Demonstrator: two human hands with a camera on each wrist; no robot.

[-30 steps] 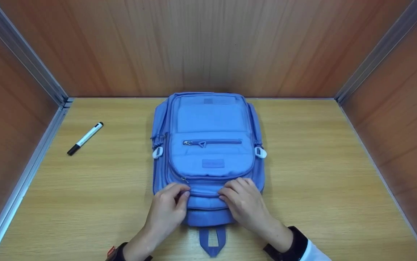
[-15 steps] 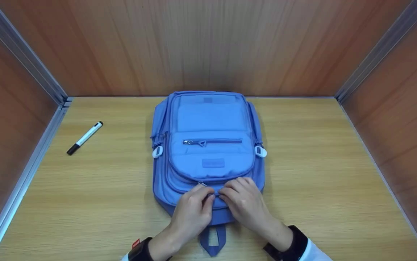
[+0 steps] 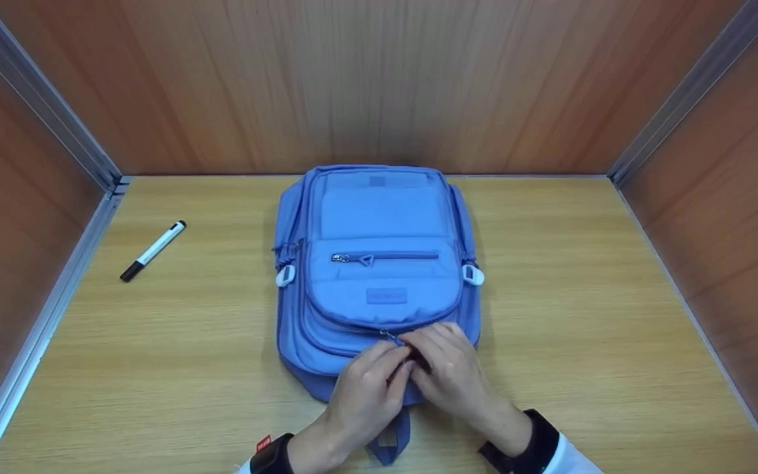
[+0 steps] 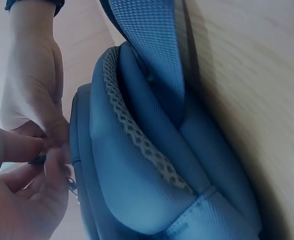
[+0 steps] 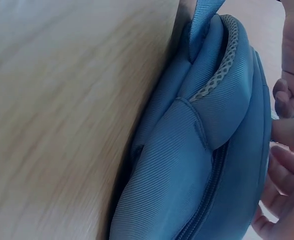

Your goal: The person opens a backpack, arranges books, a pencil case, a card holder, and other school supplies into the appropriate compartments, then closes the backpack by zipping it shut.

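A blue backpack (image 3: 379, 270) lies front side up, its carry loop (image 3: 388, 454) toward me. My left hand (image 3: 367, 390) pinches the small dark zipper pull (image 4: 36, 159) of the curved front pocket. The metal slider (image 3: 386, 334) shows just beyond its fingertips. Close against it, my right hand (image 3: 450, 368) pinches the backpack at the same zipper line, with curled fingers. What lies between the fingertips is mostly hidden in the head view. Both wrist views show the padded, mesh-edged backpack side (image 5: 222, 95) beside the hands.
A white marker with black ends (image 3: 153, 251) lies on the wooden table (image 3: 589, 296) to the left. Wood panels (image 3: 379, 85) stand behind and at both sides, with metal strips (image 3: 56, 99) along the corners. A shorter zipper (image 3: 385, 257) crosses the backpack's front.
My left hand has moved right along the pocket's curve to meet the right hand, and the zipper slider has travelled with it. The right hand has stayed nearly in place.
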